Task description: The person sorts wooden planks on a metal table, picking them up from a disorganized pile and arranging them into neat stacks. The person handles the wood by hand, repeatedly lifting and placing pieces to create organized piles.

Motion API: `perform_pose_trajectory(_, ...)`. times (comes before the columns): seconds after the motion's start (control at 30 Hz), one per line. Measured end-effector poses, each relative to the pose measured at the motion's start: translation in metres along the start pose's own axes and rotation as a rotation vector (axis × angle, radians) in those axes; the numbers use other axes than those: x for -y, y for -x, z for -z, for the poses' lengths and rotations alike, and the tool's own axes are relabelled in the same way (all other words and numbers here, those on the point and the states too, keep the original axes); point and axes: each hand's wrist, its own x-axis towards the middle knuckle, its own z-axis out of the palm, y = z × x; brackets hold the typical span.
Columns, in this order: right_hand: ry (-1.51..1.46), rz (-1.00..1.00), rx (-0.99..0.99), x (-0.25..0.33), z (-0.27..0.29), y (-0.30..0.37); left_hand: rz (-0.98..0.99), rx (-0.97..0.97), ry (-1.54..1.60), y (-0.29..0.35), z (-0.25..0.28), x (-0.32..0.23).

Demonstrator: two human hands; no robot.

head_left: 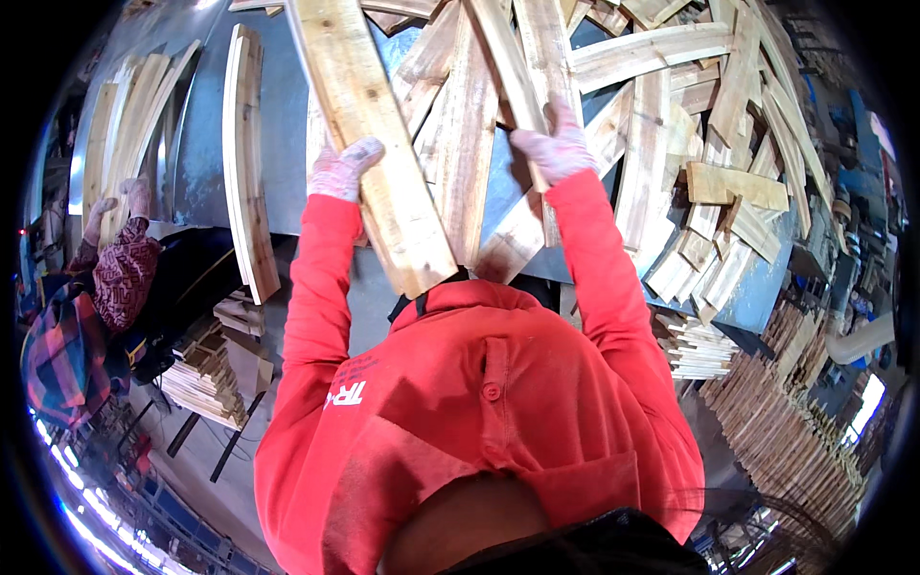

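Note:
My gloved left hand point(342, 171) is closed on the left edge of a wide wooden board point(383, 163), its thumb over the top face. This board slants from the far side toward my chest, its near end by my red collar. In my gloved right hand point(558, 151) is a narrower wooden board point(506, 67), gripped near its near end with the thumb on the left. Beneath both lie other loose planks, such as a long reddish one point(463, 144) between my hands. My fingers' undersides are hidden.
A blue-grey metal table point(196, 172) carries a heap of crossed planks point(661, 48) at far right and a few boards point(247, 144) at left. A co-worker in a plaid garment point(72, 359) handles boards at far left. Stacked lumber point(786, 412) stands on the lower right.

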Motion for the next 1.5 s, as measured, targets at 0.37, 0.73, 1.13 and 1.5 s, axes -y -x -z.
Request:
perform_pose_trajectory(0.37,1.078,-0.256,-0.112,-0.029,0.041,0.084,-0.063,0.004,0.0,0.015,0.058,0.045)
perform_pose_trajectory(0.73,-1.122,-0.445,0.829,-0.062,0.053,0.061,-0.154,-0.042,0.171,0.107,0.092,0.063)
perform_pose_trajectory(1.13,-1.15,-0.475,0.876,-0.046,0.006,0.075,-0.292,-0.513,0.277,0.222,0.185,0.116)
perform_pose_trajectory(1.5,1.403,0.289,-0.088,-0.095,-0.021,0.066,-0.447,-0.528,0.093,0.288,0.362,0.156)
